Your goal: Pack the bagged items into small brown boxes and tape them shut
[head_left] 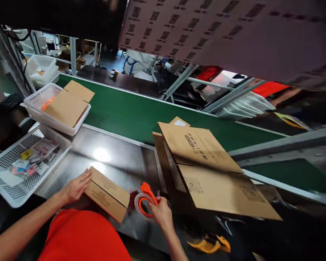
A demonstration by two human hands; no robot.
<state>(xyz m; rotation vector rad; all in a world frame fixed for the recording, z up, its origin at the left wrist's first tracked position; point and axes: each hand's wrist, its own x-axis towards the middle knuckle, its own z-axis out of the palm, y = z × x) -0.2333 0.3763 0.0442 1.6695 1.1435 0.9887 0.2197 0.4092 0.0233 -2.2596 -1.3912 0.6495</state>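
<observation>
A small cardboard box point(107, 192) lies on the metal bench close to my body, printed on its upper face, with a dark seam along its length. My left hand point(77, 185) rests against the left end of the box, fingers together and pressed to the cardboard. Just past the box's right end, my right hand point(161, 211) grips an orange tape dispenser point(147, 192) with a roll of clear tape on it. The dispenser is apart from the box. My right fingers wrap round its side and partly hide it.
Left stand a white basket point(5, 192) of small bagged items and another basket point(80, 123) with flat cardboard on top. A large opened carton point(206, 163) stands right. Behind runs a green conveyor belt point(125, 112). A printed sheet point(220, 47) hangs overhead. A yellow-and-black tool point(209, 244) lies lower right.
</observation>
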